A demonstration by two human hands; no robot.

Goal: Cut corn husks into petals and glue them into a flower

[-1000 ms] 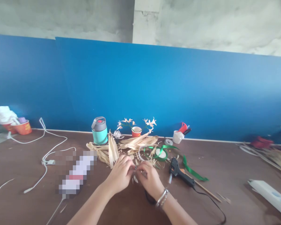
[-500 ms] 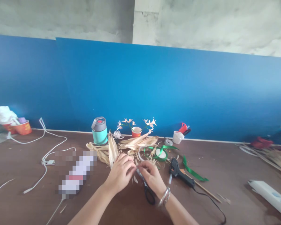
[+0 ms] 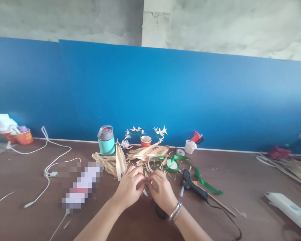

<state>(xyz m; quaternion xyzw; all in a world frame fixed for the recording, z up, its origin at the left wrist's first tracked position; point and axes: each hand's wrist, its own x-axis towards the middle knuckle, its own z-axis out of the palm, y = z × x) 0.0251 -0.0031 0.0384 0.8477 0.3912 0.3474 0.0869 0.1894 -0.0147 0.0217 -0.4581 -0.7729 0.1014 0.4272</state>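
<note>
My left hand (image 3: 131, 185) and my right hand (image 3: 162, 190) meet fingertip to fingertip over the table. Both are closed in a pinch, and whatever lies between the fingers is too small and hidden to make out. Beneath my right hand the black handle loop of a pair of scissors (image 3: 160, 212) shows; the rest is covered. Just beyond my hands lie dried corn husks (image 3: 145, 153), one piece (image 3: 120, 162) standing up near my left fingers. Small pale scraps (image 3: 145, 193) are scattered on the table below my fingertips.
Right of my hands lie a black glue gun (image 3: 193, 185) with its cord, a thin stick (image 3: 223, 203) and green ribbon (image 3: 208, 183). Behind stand a teal flask (image 3: 106, 144), an orange paper cup (image 3: 145, 142) with husk flowers, and a white cup (image 3: 190, 146) of pens. White cables (image 3: 50, 164) run at left.
My right hand has shifted slightly left and up, its fingertips closing in on my left hand's. It now covers more of the scissors. My left hand stays nearly in place.
</note>
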